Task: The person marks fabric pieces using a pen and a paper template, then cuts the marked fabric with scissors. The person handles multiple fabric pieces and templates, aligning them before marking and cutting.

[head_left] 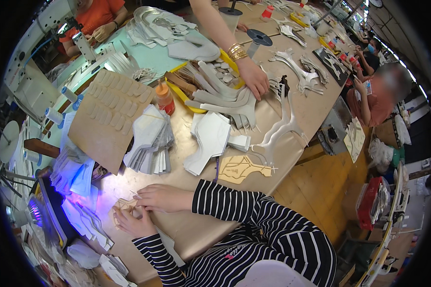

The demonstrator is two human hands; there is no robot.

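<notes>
Low on the tabletop, my left hand (pixel 135 223) is closed around the edge of a small tan flat piece with cut-outs (pixel 125 205), like a template. My right hand (pixel 162 197) comes in from the right, its fingers bent over the same piece. A thin pale stick, perhaps a pen, shows at those fingertips; its lower part is hidden. Partly under my left forearm lies a white flat sheet (pixel 170 245). Above my hands are stacks of white cut pieces (pixel 208 141). To their right lies a yellowish template with slots (pixel 244 169).
A brown board (pixel 111 107) carries rows of small oval pieces. A red bottle (pixel 164 98) stands beside a yellow tray (pixel 177 88) of grey strips. Another person's hand (pixel 254 79) with bracelets reaches in. A bright lamp (pixel 33 210) and sewing machine (pixel 28 79) are at left.
</notes>
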